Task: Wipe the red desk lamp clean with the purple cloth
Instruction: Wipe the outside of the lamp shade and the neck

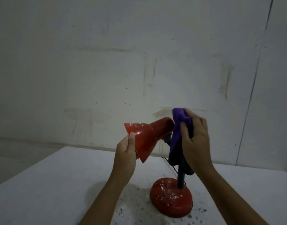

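The red desk lamp stands on a white table, its round base (171,199) flecked with white specks and a dark stem rising from it. Its red shade (146,137) is tilted, opening toward the lower left, with specks along the top edge. My left hand (126,151) grips the shade's rim, thumb on the outside. My right hand (194,135) holds the purple cloth (178,130) bunched against the back end of the shade and the neck. The cloth hangs down over the upper stem and hides the neck joint.
The white table (50,184) has crumbs and grey dust scattered around the lamp base. A thin dark cord (170,164) trails behind the stem. A stained pale wall (123,62) rises close behind the table's far edge.
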